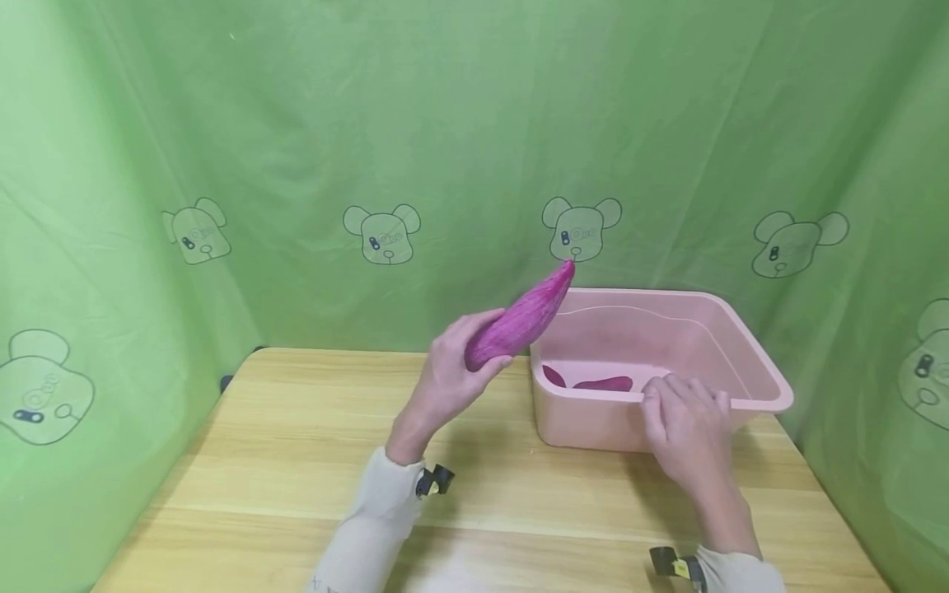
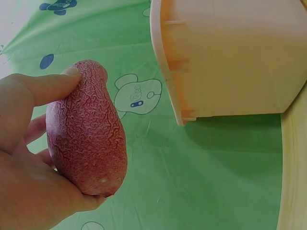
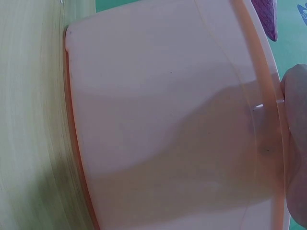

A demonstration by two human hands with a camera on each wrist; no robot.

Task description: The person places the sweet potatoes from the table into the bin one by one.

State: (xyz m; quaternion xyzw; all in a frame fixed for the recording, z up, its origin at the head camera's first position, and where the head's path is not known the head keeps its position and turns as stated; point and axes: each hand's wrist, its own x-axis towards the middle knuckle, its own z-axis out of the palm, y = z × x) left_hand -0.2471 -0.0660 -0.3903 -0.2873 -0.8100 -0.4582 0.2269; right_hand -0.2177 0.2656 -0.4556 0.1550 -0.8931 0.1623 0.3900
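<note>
My left hand (image 1: pixel 454 362) grips a purple sweet potato (image 1: pixel 522 319), thumb on one side and fingers on the other. Its tapered tip points up and to the right, close to the left end of a pink plastic tub (image 1: pixel 593 422). Wrinkled skin on the sweet potato (image 2: pixel 88 134) shows clearly in the left wrist view. Curled over the tub's near rim are the fingers of my right hand (image 1: pixel 689 424). On the tub floor lie a second purple piece (image 1: pixel 604 384) and a third (image 1: pixel 553 376), both partly hidden by the near wall.
The tub stands at the back right of a light wooden table (image 1: pixel 296 461). A green curtain (image 1: pixel 460 123) printed with mouse faces hangs close behind the table and along both sides.
</note>
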